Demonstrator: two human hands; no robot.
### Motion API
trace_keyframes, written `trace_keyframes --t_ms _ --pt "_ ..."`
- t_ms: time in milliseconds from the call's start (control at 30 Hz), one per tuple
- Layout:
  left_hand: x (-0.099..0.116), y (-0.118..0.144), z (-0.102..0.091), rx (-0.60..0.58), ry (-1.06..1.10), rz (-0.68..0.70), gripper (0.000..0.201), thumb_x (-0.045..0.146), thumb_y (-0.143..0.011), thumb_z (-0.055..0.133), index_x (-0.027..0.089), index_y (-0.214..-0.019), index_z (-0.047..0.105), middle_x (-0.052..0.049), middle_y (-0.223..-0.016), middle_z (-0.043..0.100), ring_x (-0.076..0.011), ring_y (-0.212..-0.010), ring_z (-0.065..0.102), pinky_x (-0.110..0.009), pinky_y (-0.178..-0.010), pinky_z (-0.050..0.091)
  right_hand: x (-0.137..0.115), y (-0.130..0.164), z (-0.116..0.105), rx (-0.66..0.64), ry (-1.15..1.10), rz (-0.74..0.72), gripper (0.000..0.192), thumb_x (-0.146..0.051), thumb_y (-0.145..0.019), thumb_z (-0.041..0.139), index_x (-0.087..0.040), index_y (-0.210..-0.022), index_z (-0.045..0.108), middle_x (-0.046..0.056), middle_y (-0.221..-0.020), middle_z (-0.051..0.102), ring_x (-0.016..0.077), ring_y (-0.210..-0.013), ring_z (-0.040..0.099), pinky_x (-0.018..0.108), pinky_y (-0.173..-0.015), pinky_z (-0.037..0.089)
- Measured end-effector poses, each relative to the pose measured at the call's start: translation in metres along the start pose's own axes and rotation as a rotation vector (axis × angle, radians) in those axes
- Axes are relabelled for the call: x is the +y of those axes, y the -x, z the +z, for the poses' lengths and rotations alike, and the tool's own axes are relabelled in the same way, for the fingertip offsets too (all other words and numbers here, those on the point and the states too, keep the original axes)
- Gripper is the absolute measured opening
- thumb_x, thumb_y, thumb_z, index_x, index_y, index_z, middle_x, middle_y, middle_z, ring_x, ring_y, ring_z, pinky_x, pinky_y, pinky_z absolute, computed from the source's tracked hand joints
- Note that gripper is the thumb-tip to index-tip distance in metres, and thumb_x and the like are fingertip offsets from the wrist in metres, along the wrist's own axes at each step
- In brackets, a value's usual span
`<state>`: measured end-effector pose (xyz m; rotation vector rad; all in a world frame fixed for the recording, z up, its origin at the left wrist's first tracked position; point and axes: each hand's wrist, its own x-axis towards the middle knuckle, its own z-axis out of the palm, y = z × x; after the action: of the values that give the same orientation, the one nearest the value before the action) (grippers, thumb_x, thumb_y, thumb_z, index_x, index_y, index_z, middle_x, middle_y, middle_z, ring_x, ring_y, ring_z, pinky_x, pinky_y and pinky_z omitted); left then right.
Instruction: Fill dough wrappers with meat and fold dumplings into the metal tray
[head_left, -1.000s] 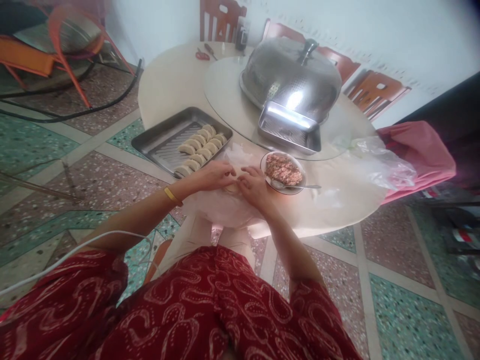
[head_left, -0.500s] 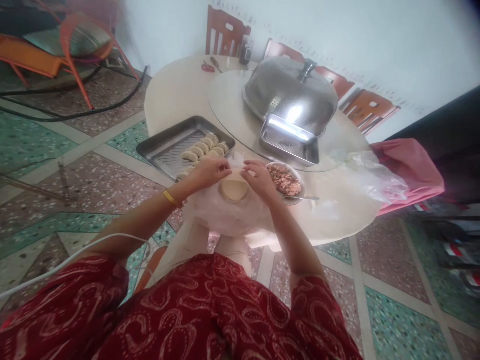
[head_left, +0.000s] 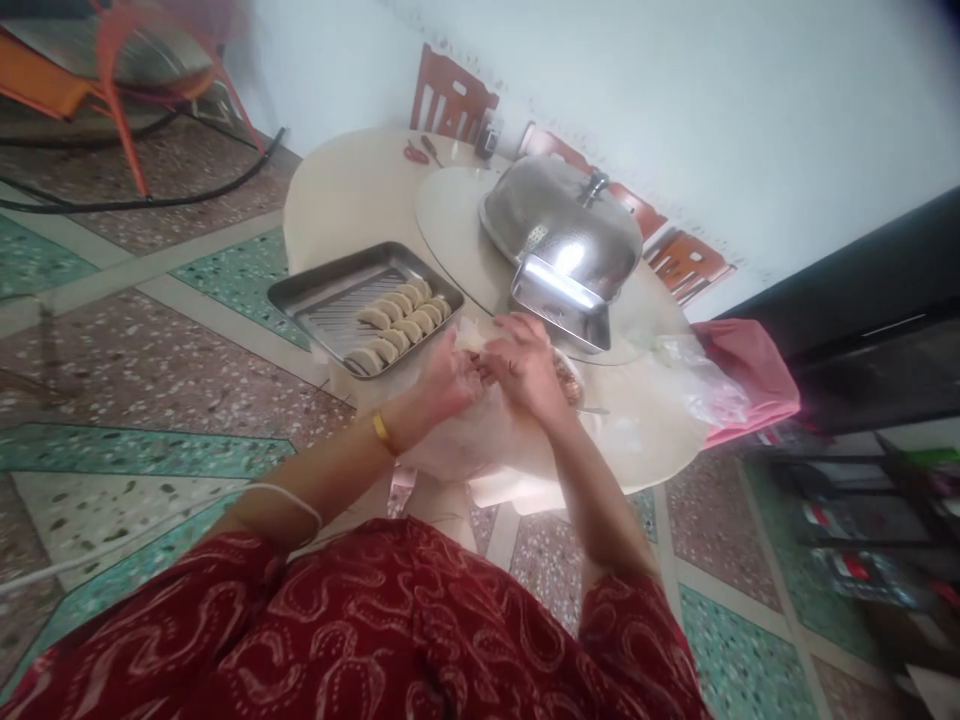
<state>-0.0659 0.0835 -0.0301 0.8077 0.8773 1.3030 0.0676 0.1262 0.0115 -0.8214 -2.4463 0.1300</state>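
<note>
Hands: the left hand (head_left: 451, 378) and right hand (head_left: 525, 362) are together, fingertips meeting; what they grip, if anything, cannot be told.
Just changed: half a second ago the fingers stood apart with a pale dough round in view; now they have closed in and hidden it.
Meaning: the dough is probably being worked between the fingers.
Dough round: out of sight, likely under the hands, above the plastic sheet (head_left: 461, 440).
Dumplings (head_left: 406, 328): lined up in the tray's right part; ribbed metal shows at left.
Edges: the tray (head_left: 330, 318) sits near the left hand; the bowl (head_left: 583, 390) is partly behind the right, its spoon (head_left: 597, 410) sticking outward.
Room: the surface (head_left: 334, 205) opens widest behind the tray.
</note>
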Motion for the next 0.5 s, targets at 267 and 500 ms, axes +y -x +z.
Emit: trace_keyframes --t_ms 267,500 --pt "0.012 0.062 0.042 -0.225 0.613 -0.347 0.066 0.064 -0.096 0.021 0.014 -0.109 0.063 -0.012 -0.11 0.07 -0.0243 -0.114 0.063 -0.032 -0.089 0.055 -0.042 0.109 -0.045 0.282 -0.05 0.035 0.019 -0.03 -0.089 0.059 -0.034 -0.102 0.072 0.002 -0.128 0.064 0.0279 -0.128 0.051 0.055 -0.108 0.043" --pt "-0.004 0.09 0.074 -0.459 0.492 -0.584 0.079 0.075 -0.09 0.025 0.01 -0.112 0.065 -0.016 -0.093 0.071 -0.0336 -0.106 0.065 -0.042 -0.086 0.056 -0.032 0.131 -0.082 0.112 -0.473 0.604 0.043 -0.064 -0.086 0.054 -0.026 -0.088 0.075 0.005 -0.111 0.07 0.0208 -0.097 0.066 0.038 -0.079 0.057"
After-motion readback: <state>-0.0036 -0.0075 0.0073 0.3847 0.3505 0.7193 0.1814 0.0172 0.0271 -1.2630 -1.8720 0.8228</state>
